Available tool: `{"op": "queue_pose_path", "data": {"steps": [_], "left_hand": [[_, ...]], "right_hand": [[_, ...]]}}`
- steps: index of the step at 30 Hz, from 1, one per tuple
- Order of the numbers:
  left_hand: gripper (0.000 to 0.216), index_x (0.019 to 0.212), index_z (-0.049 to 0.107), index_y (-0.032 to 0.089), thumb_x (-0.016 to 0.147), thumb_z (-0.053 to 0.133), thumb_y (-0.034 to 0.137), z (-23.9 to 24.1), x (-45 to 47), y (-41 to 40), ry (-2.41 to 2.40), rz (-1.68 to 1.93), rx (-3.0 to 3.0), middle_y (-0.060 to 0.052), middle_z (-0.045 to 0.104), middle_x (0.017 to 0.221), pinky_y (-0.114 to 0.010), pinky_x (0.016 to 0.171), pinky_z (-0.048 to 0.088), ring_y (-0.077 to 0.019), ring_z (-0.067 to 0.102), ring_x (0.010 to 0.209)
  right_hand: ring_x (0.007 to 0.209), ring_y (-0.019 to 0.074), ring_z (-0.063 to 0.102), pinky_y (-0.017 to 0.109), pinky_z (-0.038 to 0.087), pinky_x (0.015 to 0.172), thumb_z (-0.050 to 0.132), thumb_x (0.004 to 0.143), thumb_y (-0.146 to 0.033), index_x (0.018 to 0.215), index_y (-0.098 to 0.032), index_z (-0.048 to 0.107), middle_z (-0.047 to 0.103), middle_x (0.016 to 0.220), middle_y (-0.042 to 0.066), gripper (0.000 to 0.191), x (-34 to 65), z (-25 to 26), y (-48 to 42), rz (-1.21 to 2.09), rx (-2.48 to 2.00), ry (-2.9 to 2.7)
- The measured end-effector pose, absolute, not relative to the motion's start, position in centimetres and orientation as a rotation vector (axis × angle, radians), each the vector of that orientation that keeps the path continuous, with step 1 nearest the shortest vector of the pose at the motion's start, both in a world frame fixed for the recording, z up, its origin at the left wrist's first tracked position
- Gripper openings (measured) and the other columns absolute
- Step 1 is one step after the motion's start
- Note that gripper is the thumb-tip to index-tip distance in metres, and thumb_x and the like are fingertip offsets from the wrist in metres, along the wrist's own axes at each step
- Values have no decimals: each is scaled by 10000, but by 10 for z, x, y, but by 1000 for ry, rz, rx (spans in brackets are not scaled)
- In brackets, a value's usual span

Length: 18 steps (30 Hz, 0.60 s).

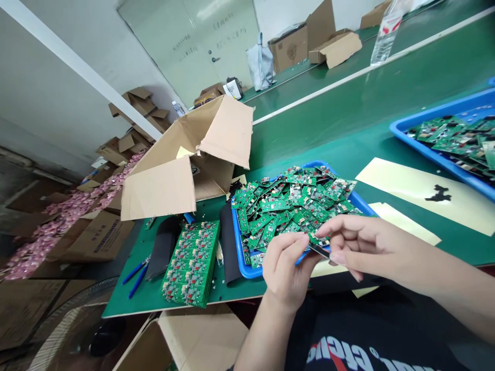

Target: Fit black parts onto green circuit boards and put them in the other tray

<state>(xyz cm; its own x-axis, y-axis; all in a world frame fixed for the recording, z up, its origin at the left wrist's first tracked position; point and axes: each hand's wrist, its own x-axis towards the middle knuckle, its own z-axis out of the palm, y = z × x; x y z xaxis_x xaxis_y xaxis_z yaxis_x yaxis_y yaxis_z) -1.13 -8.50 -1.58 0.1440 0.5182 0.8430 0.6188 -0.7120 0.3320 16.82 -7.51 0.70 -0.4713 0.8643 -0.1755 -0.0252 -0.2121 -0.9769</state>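
Observation:
Between the fingertips of both hands is a small circuit board point(319, 251), seen nearly edge-on with a dark face up. My left hand point(285, 265) pinches its left end, and my right hand point(353, 245) grips the other end with thumb and bent fingers. Just beyond them, a blue tray point(247, 271) is heaped with loose green circuit boards point(276, 204). My hands hide the tray's near right corner. Left of the tray lies a stack of uncut board panels point(192, 263).
An open cardboard box point(158, 190) stands behind the panels. Blue-handled pliers point(136, 275) lie at the table's left. Yellow backing paper point(464, 206) carries black scraps point(439, 194). Another blue tray point(433, 147) of boards sits at right. A water bottle point(385, 36) stands farther back.

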Motion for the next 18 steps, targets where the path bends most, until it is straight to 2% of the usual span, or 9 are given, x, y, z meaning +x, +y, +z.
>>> {"op": "queue_pose_path", "data": {"steps": [3, 7, 11, 15, 18], "left_hand": [[219, 1034, 623, 158, 844, 688, 245, -14, -12, -85, -1113, -1586, -2360, -64, 711, 875, -265, 647, 616, -165, 708, 793], [247, 1077, 626, 128, 837, 684, 142, -16, -13, -87, -1041, -1535, -2431, -89, 713, 916, -270, 711, 621, -180, 708, 870], [320, 1139, 615, 138, 827, 684, 110, -19, -14, -89, -1029, -1544, -2436, -93, 713, 967, -289, 743, 621, -193, 704, 921], [280, 1068, 632, 138, 805, 723, 166, -15, -10, -91, -1088, -1635, -2491, -89, 715, 925, -266, 703, 615, -180, 714, 838], [360, 1060, 631, 169, 747, 786, 252, -13, -5, -95, -1113, -1824, -2595, -60, 714, 899, -253, 652, 605, -159, 705, 768]], "right_hand": [[470, 63, 511, 204, 486, 480, 685, 750, -349, 962, -182, 601, 572, 676, -32, 282, 166, 11, -73, 1852, -1058, -1352], [515, 70, 511, 196, 459, 494, 674, 742, -330, 922, -176, 622, 558, 661, -30, 243, 165, 19, -71, 1764, -1149, -1379], [616, 122, 581, 232, 495, 559, 612, 795, -327, 860, -182, 649, 606, 691, 8, 163, 166, 16, -71, 1492, -1150, -1608], [661, 147, 615, 255, 516, 596, 565, 853, -290, 806, -202, 659, 644, 732, 25, 137, 167, 8, -72, 1174, -1121, -1783], [692, 150, 622, 261, 516, 625, 549, 892, -285, 774, -211, 653, 645, 745, 26, 174, 168, 5, -73, 910, -1016, -1849]]}}
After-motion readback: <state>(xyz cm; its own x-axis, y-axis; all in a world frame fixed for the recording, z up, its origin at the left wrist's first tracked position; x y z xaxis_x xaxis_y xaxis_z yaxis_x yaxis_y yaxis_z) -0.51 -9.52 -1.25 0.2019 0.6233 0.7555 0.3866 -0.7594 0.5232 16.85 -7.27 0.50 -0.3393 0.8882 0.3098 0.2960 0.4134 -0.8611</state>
